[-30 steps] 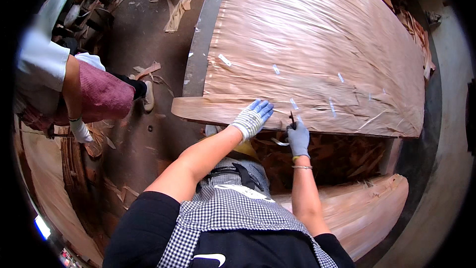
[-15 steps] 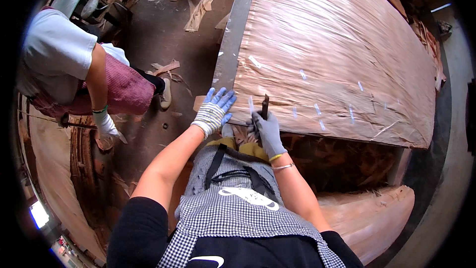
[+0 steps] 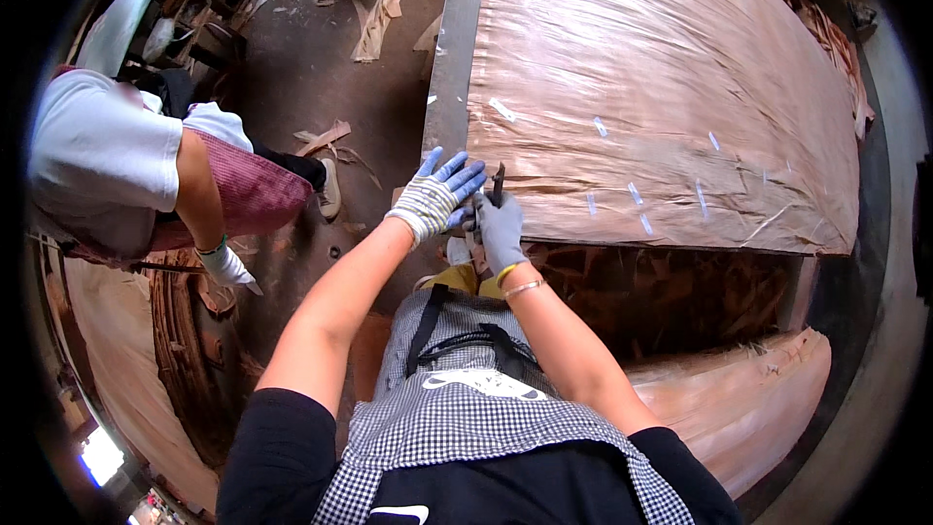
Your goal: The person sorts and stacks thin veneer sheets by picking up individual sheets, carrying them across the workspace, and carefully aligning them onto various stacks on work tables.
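Note:
My left hand [image 3: 434, 199], in a striped glove with blue fingertips, lies with fingers spread at the near left corner of a wide stack of thin, wrinkled wood veneer [image 3: 622, 78]. Right beside it, my right hand [image 3: 501, 231] in a grey glove is closed around a dark, stick-like tool [image 3: 499, 180] whose upper end sticks out above the fingers. The tool's lower part is hidden in the hand. Several short white tape strips dot the veneer, among them one strip [image 3: 502, 110] near its left edge.
A person [image 3: 112, 156] in a white shirt and red apron stands at the left, a gloved hand [image 3: 225, 265] hanging low. Veneer scraps [image 3: 377, 24] litter the floor. Another veneer stack [image 3: 748, 408] lies at the lower right. A grey edge [image 3: 452, 49] borders the main stack.
My right hand has moved left with the dark tool, close up against my left hand. My left hand stays at the corner, fingers still spread. The view has shifted slightly.

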Available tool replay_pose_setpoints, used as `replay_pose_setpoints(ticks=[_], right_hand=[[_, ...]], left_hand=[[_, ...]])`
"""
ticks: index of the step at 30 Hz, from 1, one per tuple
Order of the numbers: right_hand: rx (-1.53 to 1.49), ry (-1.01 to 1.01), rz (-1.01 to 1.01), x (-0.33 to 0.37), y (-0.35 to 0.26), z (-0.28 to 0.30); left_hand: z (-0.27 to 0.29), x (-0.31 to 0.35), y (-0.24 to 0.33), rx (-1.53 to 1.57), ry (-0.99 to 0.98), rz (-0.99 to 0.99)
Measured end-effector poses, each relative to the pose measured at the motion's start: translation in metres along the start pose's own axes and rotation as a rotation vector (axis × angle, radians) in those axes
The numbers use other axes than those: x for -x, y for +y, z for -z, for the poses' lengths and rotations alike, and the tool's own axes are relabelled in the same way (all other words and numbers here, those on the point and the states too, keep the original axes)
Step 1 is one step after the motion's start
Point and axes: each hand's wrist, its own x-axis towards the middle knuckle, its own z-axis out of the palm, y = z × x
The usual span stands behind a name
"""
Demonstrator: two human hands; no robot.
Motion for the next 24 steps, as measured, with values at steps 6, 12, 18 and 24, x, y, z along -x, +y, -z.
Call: replay_pose_setpoints(ticks=[6,12,18,24], right_hand=[[-0.049,0.043,-0.072,0.036,0.037,0.015],[-0.115,0.056,-0.049,0.03,0.059,0.014],[0.073,0.025,0.058,0.056,0.034,0.022],[1.034,-0.021,0.338,0.038,0.012,0.075]], left_hand=[[-0.001,-0.001,0.003,0.072,-0.001,0.012],[0.009,0.022,0.017,0.084,0.02,-0.114],[0.01,0.033,0.02,0.155,-0.044,-0.265],[-0.006,0.038,0.023,-0.026,0.025,-0.291]])
